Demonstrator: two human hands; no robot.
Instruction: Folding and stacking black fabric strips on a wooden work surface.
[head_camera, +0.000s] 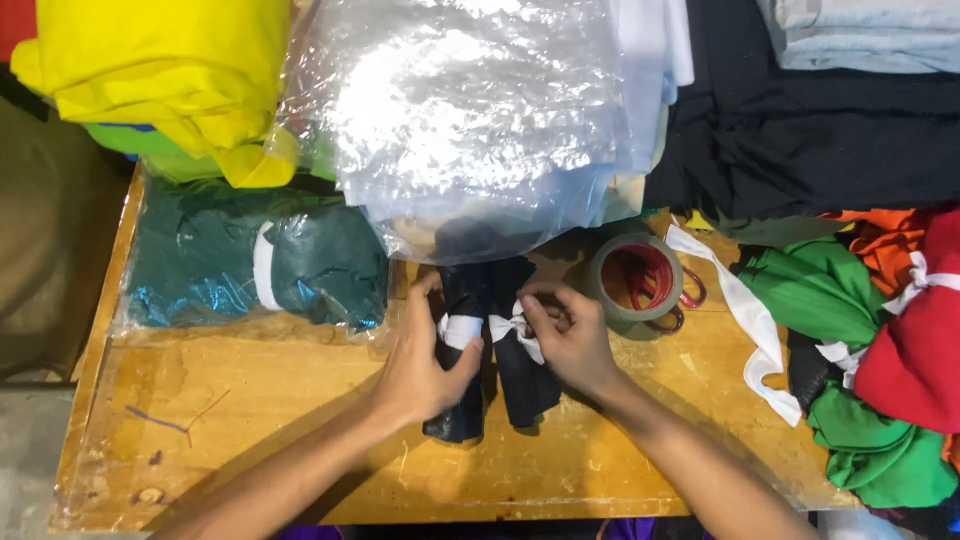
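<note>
Dark matt cloth rolls, 2 of them, tied w/ white fabric strips. Table: worn yellowish wood, scuffed, dull sheen. At 12 o'clock, crinkly glossy clear plastic bag; at 9, green cloth in shiny plastic wrap. Tape roll at 2: smooth, semi-gloss.

Two rolled bundles of dark navy cloth lie side by side, touching, on the yellow wooden table, just left of the roll of brown packing tape; the left dark rolled bundle wears a flat white band around its middle; the right dark rolled bundle is bound by a knotted white cloth strip; both point away from the table's near edge, upper ends under the clear plastic bag.
</note>
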